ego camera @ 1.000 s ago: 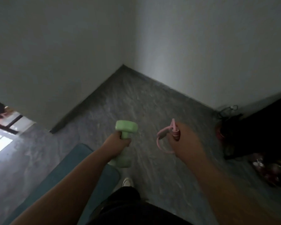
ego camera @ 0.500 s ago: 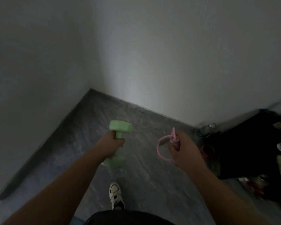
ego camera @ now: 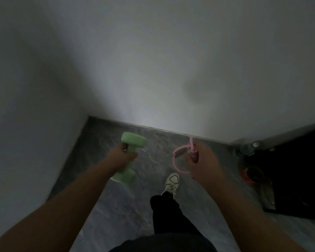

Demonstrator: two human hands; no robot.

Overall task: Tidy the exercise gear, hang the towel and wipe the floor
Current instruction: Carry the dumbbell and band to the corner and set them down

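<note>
My left hand [ego camera: 121,155] grips a light green dumbbell [ego camera: 133,142] by its handle, held upright over the grey floor [ego camera: 116,206]. One head of the dumbbell shows above my fist and the other below it. My right hand [ego camera: 205,161] holds a pink resistance band [ego camera: 176,157], which loops out to the left of my fist with a short end sticking up. Both hands are held out in front of me, near the room's corner.
Two pale walls meet at a corner [ego camera: 88,116] just ahead on the left. A dark piece of furniture [ego camera: 295,170] stands at the right, with a bottle [ego camera: 247,147] and a red object [ego camera: 251,176] by it. My white shoe [ego camera: 171,182] is stepping forward.
I have walked closer to the corner and the view has swung right. The teal mat has dropped out of view. Both hands keep their holds.
</note>
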